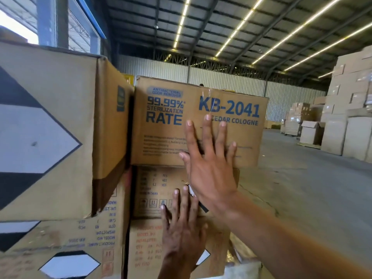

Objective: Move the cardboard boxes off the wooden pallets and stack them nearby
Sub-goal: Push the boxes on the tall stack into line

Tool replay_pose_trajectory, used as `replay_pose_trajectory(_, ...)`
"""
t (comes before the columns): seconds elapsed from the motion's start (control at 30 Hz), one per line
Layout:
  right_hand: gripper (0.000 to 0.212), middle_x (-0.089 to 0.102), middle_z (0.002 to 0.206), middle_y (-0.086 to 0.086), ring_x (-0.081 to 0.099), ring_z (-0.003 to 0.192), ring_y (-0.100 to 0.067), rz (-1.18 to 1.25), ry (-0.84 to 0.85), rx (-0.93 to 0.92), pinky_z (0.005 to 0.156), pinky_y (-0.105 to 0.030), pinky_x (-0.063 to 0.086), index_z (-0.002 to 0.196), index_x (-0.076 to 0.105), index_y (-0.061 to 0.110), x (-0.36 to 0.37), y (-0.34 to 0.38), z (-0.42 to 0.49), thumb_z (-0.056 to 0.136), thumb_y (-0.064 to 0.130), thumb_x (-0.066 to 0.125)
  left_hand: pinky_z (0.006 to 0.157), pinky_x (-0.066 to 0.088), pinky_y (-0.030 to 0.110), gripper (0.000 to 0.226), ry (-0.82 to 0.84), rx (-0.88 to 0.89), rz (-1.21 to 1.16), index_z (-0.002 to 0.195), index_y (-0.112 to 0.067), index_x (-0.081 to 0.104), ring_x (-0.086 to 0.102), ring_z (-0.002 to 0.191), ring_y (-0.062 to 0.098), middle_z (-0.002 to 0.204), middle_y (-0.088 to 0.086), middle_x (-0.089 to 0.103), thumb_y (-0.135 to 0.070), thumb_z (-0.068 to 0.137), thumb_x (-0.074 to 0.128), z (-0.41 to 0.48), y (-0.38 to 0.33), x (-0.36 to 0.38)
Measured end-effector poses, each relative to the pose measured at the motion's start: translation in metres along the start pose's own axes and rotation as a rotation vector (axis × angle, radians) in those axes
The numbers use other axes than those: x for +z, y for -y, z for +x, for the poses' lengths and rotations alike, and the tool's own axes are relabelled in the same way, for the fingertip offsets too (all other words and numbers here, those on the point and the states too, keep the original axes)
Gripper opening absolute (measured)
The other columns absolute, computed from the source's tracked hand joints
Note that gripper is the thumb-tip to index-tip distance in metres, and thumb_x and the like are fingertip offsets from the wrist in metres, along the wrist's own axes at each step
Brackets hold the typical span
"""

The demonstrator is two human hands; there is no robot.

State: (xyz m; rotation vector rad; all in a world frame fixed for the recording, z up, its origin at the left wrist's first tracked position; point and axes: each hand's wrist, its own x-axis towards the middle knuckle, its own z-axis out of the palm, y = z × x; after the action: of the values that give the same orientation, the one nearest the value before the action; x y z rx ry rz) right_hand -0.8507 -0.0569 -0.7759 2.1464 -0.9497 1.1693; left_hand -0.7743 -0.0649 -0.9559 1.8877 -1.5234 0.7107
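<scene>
Stack of boxes, warehouse floor.

1. KB-2041 box: top of the middle stack, printed face toward the camera, its left edge just beside the big box with the black-and-white diamond.
2. Right hand: flat on the lower right of the KB-2041 face, fingers straight and spread apart.
3. Second box: directly beneath the KB-2041 box.
4. Left hand: flat across the second box's lower edge and the bottom box, fingers straight, slightly apart.
5. Far stacks: along the floor's right edge, well apart.
</scene>
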Motion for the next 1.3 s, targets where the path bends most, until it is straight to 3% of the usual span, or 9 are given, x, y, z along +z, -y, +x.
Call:
replay_pose_trajectory(0.27, 0.066, -0.012, 0.168, -0.012, -0.008, 0.152, -0.047, 0.007, 0.028, 0.007, 0.111, -0.078, 0.017, 0.159, -0.007, 0.029, 0.032, -0.003, 0.015, 0.101, 0.054, 0.013, 0.108, 0.024, 0.064, 0.087, -0.073, -0.004, -0.006, 0.155, -0.015, 0.022, 0.022, 0.15, 0.035, 0.162, 0.016, 0.028, -0.056, 0.082, 0.044, 0.011, 0.003, 0.015)
replay_pose_trajectory(0.47, 0.067, -0.001, 0.169, -0.014, 0.0, 0.152, -0.049, 0.007, 0.027, 0.008, 0.108, -0.079, 0.02, 0.161, 0.005, 0.027, 0.045, -0.005, 0.023, 0.1, 0.054, 0.015, 0.11, 0.022, 0.061, 0.087, -0.086, -0.004, -0.002, 0.156, -0.017, 0.027, 0.025, 0.15, 0.037, 0.165, 0.014, 0.024, -0.058, 0.082, 0.049, 0.016, 0.005, 0.021)
replay_pose_trajectory(0.67, 0.066, 0.012, 0.167, -0.017, 0.012, 0.15, -0.052, -0.001, 0.002, 0.009, 0.105, -0.081, 0.023, 0.161, 0.019, 0.024, 0.052, -0.006, 0.026, 0.101, 0.052, 0.023, 0.112, 0.021, 0.061, 0.099, -0.103, -0.006, 0.004, 0.162, -0.02, 0.006, 0.022, 0.152, 0.036, 0.167, 0.013, 0.018, -0.059, 0.083, 0.05, 0.015, 0.006, 0.023)
replay_pose_trajectory(0.77, 0.067, 0.011, 0.168, -0.017, 0.011, 0.15, -0.051, -0.004, 0.022, 0.017, 0.105, -0.08, 0.024, 0.161, 0.019, 0.024, 0.052, -0.007, 0.027, 0.101, 0.053, 0.022, 0.112, 0.021, 0.061, 0.088, -0.096, -0.009, 0.018, 0.157, -0.018, 0.028, 0.022, 0.151, 0.036, 0.167, 0.013, 0.019, -0.059, 0.083, 0.05, 0.015, 0.005, 0.023)
replay_pose_trajectory(0.83, 0.067, 0.01, 0.168, -0.016, 0.01, 0.15, -0.051, -0.002, 0.05, 0.023, 0.106, -0.08, 0.024, 0.161, 0.018, 0.025, 0.052, -0.007, 0.029, 0.1, 0.053, 0.02, 0.112, 0.02, 0.061, 0.084, -0.099, -0.007, 0.025, 0.154, -0.017, 0.038, 0.023, 0.151, 0.036, 0.166, 0.013, 0.019, -0.06, 0.083, 0.051, 0.015, 0.006, 0.023)
replay_pose_trajectory(1.0, 0.068, -0.002, 0.169, -0.013, 0.0, 0.152, -0.05, 0.007, 0.125, 0.028, 0.109, -0.078, 0.016, 0.162, 0.007, 0.028, 0.054, -0.009, 0.033, 0.099, 0.054, 0.014, 0.112, 0.022, 0.061, 0.086, -0.097, -0.008, 0.027, 0.156, -0.018, 0.03, 0.025, 0.15, 0.036, 0.166, 0.013, 0.021, -0.06, 0.083, 0.046, 0.014, 0.006, 0.023)
replay_pose_trajectory(1.13, 0.069, -0.02, 0.167, -0.008, -0.018, 0.151, -0.045, 0.036, 0.175, 0.018, 0.114, -0.074, 0.003, 0.159, -0.009, 0.032, 0.054, -0.014, 0.036, 0.102, 0.053, 0.023, 0.112, 0.022, 0.06, 0.085, -0.061, -0.016, 0.008, 0.156, -0.018, 0.032, 0.026, 0.15, 0.035, 0.166, 0.013, 0.022, -0.059, 0.082, 0.046, 0.015, 0.005, 0.02)
replay_pose_trajectory(1.3, 0.072, -0.028, 0.165, -0.007, -0.024, 0.15, -0.041, 0.035, 0.265, -0.017, 0.116, -0.07, 0.001, 0.159, -0.013, 0.035, 0.039, -0.02, 0.036, 0.105, 0.052, 0.032, 0.112, 0.02, 0.059, 0.088, 0.003, -0.008, 0.027, 0.159, -0.02, 0.029, 0.022, 0.151, 0.036, 0.167, 0.013, 0.017, -0.06, 0.083, 0.047, 0.01, 0.005, 0.012)
